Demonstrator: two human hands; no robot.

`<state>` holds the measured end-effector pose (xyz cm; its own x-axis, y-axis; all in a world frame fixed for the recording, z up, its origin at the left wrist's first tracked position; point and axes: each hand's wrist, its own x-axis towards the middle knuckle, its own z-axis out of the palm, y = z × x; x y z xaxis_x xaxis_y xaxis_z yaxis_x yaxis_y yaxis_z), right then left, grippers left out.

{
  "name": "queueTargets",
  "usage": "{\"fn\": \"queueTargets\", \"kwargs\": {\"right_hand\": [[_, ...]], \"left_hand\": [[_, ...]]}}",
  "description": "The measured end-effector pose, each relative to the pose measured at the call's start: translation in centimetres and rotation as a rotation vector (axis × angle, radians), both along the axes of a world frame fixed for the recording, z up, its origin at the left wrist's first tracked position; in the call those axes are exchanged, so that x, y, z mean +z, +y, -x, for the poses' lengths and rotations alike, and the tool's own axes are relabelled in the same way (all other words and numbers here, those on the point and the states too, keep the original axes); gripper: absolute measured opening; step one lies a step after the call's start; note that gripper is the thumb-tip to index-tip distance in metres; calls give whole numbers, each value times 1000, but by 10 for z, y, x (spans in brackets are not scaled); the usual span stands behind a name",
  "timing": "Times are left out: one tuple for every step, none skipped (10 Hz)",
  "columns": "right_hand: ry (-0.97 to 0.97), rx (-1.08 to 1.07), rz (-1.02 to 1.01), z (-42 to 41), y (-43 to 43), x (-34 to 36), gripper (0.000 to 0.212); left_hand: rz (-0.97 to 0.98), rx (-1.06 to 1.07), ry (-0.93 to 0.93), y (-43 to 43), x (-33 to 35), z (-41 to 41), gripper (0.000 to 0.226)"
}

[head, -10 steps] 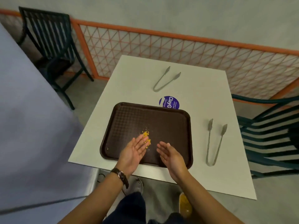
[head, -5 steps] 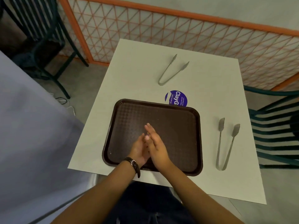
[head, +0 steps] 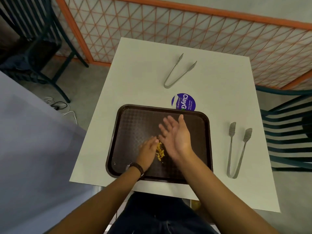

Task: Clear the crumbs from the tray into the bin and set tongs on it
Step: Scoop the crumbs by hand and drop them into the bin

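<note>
The yellow crumbs point(head: 160, 151) lie in a small heap on the brown tray point(head: 199, 149), between both grips. The left hand point(head: 148, 152) rests flat just beside them. The right hand point(head: 175, 135) is spread wide, palm up. Crumbs are light, loose and break easily, so scoop from underneath.

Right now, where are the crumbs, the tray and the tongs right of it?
crumbs point(head: 160, 151), head view, middle of the pile
tray point(head: 133, 122), head view, bare floor
tongs point(head: 236, 152), head view, right arm
</note>
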<state>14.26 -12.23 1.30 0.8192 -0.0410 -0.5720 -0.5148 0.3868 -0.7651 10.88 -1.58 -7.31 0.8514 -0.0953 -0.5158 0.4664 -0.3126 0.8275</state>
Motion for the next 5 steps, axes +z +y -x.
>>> {"fn": "queueTargets", "kwargs": {"right_hand": [[-385, 233, 432, 30, 18, -15, 49], [-383, 601, 860, 52, 2, -84, 50], [84, 486, 809, 41, -15, -88, 53], [150, 88, 87, 27, 4, -43, 60], [366, -163, -356, 9, 12, -4, 57]], "left_hand": [[401, 272, 250, -8, 22, -10, 47], [657, 298, 440, -11, 61, -29, 54], [612, 215, 200, -13, 95, -42, 43], [265, 44, -320, -36, 90, -23, 33], [36, 89, -569, -20, 39, 1, 46]]}}
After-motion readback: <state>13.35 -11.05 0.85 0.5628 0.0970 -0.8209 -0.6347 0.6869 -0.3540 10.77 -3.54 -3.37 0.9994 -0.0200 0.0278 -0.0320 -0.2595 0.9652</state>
